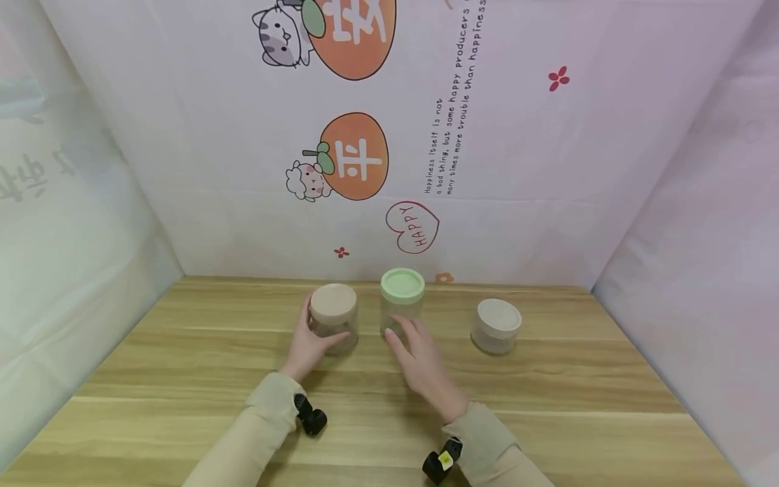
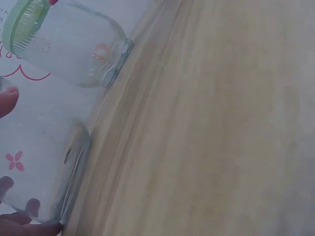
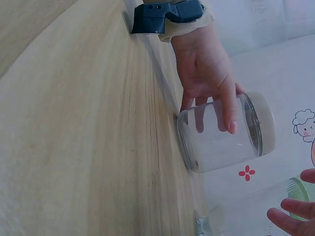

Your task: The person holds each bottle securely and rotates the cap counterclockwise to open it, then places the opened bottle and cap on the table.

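Observation:
My left hand (image 1: 309, 348) holds a clear jar with a beige lid (image 1: 333, 301), thumb across its front and fingers round the far side. The jar stands upright on the wooden table, and the right wrist view shows its clear wall (image 3: 221, 140) between thumb and fingers. To its right stands a taller clear jar with a light green lid (image 1: 402, 285). In front of that one is my right hand (image 1: 422, 362), fingers spread and slightly bent, fingertips close by the jar's wall. The left wrist view catches the green-lidded jar (image 2: 81, 44) beside the beige-lidded one.
A shorter clear jar with a white lid (image 1: 497, 323) stands further right on the wooden table (image 1: 377, 419). Behind the table hangs a white printed cloth (image 1: 499, 223), with white cloth sides at left and right. Black cameras sit on both wrists.

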Tool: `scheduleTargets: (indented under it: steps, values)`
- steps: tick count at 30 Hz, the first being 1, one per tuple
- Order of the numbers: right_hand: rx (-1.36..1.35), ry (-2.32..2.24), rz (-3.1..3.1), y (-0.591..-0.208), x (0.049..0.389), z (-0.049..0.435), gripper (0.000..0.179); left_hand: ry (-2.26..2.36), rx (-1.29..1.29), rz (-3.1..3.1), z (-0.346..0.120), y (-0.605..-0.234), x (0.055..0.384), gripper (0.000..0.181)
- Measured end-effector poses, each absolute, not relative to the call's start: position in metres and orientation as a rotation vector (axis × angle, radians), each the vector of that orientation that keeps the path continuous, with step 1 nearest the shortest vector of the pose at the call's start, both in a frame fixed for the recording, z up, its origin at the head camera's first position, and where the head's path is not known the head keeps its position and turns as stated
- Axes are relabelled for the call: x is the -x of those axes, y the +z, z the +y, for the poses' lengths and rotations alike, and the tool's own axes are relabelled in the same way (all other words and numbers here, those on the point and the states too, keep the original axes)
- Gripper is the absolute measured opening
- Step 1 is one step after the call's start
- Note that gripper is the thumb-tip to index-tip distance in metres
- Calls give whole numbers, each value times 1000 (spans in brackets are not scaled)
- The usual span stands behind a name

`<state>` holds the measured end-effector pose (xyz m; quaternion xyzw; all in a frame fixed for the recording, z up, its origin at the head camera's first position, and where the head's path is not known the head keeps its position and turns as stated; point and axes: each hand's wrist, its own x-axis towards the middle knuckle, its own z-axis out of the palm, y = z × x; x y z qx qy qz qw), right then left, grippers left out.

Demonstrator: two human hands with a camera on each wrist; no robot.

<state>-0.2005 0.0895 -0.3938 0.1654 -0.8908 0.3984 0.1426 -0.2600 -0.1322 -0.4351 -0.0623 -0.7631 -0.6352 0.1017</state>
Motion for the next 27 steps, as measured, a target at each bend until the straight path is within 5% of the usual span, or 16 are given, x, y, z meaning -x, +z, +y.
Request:
scheduleTargets:
  steps: [27]
  values:
    - [-510, 1177, -2569, -395, 193, 95, 46, -1665, 388, -2526, -127, -421, 221, 108]
